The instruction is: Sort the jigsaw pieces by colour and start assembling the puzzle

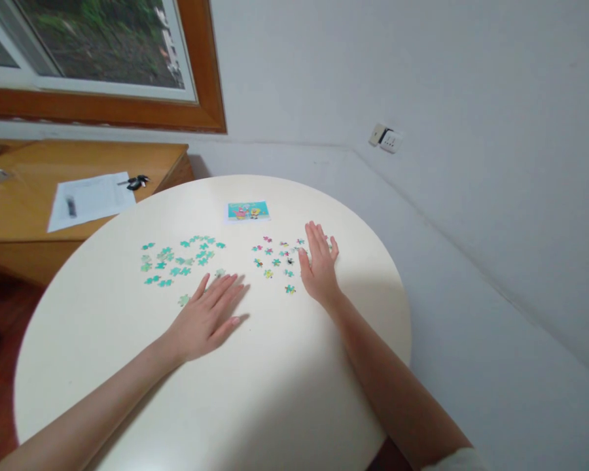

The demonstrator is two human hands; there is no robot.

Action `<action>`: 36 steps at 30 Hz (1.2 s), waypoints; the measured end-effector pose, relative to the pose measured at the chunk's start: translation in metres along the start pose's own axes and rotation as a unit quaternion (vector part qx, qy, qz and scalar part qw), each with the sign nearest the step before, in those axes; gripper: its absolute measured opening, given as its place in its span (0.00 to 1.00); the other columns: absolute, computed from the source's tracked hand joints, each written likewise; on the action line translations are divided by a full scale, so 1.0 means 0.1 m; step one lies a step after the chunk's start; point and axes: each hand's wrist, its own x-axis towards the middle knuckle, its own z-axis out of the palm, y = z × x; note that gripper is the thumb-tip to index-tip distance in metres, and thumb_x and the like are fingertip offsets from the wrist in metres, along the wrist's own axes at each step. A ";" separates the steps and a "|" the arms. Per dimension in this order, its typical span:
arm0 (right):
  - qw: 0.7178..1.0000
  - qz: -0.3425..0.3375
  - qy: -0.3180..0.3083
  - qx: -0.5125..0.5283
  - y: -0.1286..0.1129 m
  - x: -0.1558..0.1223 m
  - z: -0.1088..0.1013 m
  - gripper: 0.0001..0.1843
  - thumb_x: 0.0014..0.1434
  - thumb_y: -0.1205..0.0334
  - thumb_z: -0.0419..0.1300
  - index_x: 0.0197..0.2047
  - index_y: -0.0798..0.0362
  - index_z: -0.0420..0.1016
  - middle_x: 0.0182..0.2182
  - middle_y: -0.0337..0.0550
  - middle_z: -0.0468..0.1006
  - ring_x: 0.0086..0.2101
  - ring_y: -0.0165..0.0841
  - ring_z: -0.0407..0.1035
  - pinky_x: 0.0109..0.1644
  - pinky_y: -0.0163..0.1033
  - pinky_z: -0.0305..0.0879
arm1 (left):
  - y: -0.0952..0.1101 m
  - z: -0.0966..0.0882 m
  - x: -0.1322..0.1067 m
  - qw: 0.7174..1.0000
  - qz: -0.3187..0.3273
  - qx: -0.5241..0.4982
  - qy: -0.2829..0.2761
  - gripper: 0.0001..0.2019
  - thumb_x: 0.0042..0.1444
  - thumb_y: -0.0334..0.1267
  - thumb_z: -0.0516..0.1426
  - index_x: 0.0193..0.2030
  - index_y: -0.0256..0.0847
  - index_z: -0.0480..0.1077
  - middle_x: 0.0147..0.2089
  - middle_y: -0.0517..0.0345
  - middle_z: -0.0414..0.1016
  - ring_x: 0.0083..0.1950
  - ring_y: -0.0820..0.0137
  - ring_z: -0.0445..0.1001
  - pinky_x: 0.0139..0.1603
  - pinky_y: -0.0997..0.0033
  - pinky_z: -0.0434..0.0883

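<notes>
Left grip [203, 322] and right grip [320, 271] spread among puzzle pieces [276, 262] on a round white table [98, 340] beside a wall [471, 183].

A home or small office, unclear which; a wooden window frame [205, 72], white wall [299, 72] and socket [391, 140] suggest it. A desk [24, 203] stands near a round table [255, 392].

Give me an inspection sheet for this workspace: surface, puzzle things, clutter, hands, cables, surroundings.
Surface: round white table, shadowed in places.
Job's things: mostly green puzzle pieces spread left; multicoloured pieces grouped right; picture card beyond them.
Clutter: paper sheet and small black item, unclear what, on the wooden desk.
Hands: left hand open, palm down, near the green pieces; right hand open, over the multicoloured group's right side.
Cables: nothing seen.
Surroundings: window, white wall, socket.
</notes>
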 end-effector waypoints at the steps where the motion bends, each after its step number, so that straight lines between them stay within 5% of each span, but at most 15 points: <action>1: 1.000 0.009 -0.001 0.004 0.00 0.01 -0.01 0.29 0.66 0.59 0.39 0.69 0.50 0.46 0.66 0.51 0.57 0.66 0.38 0.47 0.67 0.55 0.37 | 0.00 0.03 0.02 1.000 -0.020 0.001 0.001 0.28 0.64 0.43 0.48 0.70 0.43 0.49 0.68 0.47 0.57 0.68 0.56 0.57 0.70 0.47 0.43; 4: 0.999 0.047 0.003 0.009 0.08 0.05 -0.03 0.28 0.66 0.59 0.40 0.68 0.51 0.49 0.66 0.52 0.57 0.66 0.39 0.47 0.67 0.56 0.38 | -0.04 0.08 0.08 0.998 -0.060 0.004 0.023 0.26 0.64 0.41 0.46 0.69 0.43 0.51 0.66 0.45 0.61 0.67 0.55 0.59 0.68 0.44 0.48; 8: 0.996 0.083 0.006 0.031 0.21 0.10 -0.06 0.24 0.63 0.61 0.45 0.61 0.53 0.62 0.61 0.52 0.66 0.61 0.41 0.58 0.65 0.56 0.44 | -0.03 0.03 0.09 0.995 0.002 -0.005 0.099 0.23 0.63 0.34 0.48 0.65 0.39 0.59 0.58 0.44 0.71 0.59 0.60 0.69 0.65 0.52 0.59; 11: 0.991 0.087 -0.049 0.091 0.27 0.10 -0.11 0.19 0.59 0.66 0.46 0.46 0.53 0.75 0.42 0.48 0.80 0.43 0.36 0.74 0.54 0.45 0.63 | 0.05 -0.04 0.09 0.989 0.055 -0.031 0.137 0.16 0.62 0.31 0.49 0.55 0.35 0.68 0.48 0.44 0.77 0.50 0.64 0.74 0.53 0.67 0.71; 14: 0.985 0.091 -0.060 0.132 0.25 0.09 -0.18 0.16 0.56 0.68 0.47 0.36 0.53 0.77 0.30 0.43 0.80 0.29 0.33 0.73 0.40 0.38 0.68 | 0.11 -0.09 0.09 0.988 0.042 -0.064 0.137 0.12 0.61 0.31 0.49 0.44 0.36 0.72 0.40 0.47 0.78 0.41 0.68 0.76 0.43 0.73 0.73; 20: 0.985 0.081 -0.006 0.150 0.24 0.10 -0.25 0.14 0.55 0.67 0.48 0.34 0.52 0.76 0.27 0.40 0.78 0.27 0.31 0.70 0.37 0.36 0.67 | 0.00 -0.15 0.08 0.982 -0.073 -0.112 0.134 0.10 0.61 0.34 0.49 0.39 0.39 0.72 0.37 0.52 0.77 0.37 0.69 0.76 0.40 0.73 0.72; 25: 0.989 0.046 0.045 0.129 0.29 0.13 -0.25 0.12 0.55 0.68 0.51 0.35 0.52 0.75 0.32 0.44 0.79 0.31 0.33 0.71 0.42 0.39 0.68 | -0.14 -0.17 0.04 0.957 -0.175 -0.114 0.201 0.09 0.59 0.37 0.51 0.34 0.40 0.71 0.32 0.56 0.76 0.34 0.70 0.75 0.37 0.73 0.70; 31: 0.991 0.006 0.054 0.124 0.30 0.14 -0.25 0.14 0.51 0.73 0.49 0.32 0.52 0.74 0.29 0.42 0.78 0.33 0.34 0.71 0.45 0.41 0.68 | -0.25 -0.16 0.00 0.905 -0.307 -0.187 0.229 0.12 0.56 0.42 0.51 0.32 0.39 0.71 0.28 0.59 0.74 0.32 0.70 0.73 0.36 0.71 0.69; 36: 0.993 0.037 0.019 0.115 0.24 0.15 -0.28 0.14 0.53 0.73 0.48 0.32 0.51 0.73 0.30 0.43 0.77 0.35 0.35 0.71 0.46 0.41 0.66 | -0.22 -0.23 0.06 0.857 -0.371 -0.224 0.278 0.10 0.51 0.43 0.52 0.30 0.39 0.71 0.23 0.61 0.71 0.27 0.71 0.70 0.31 0.71 0.67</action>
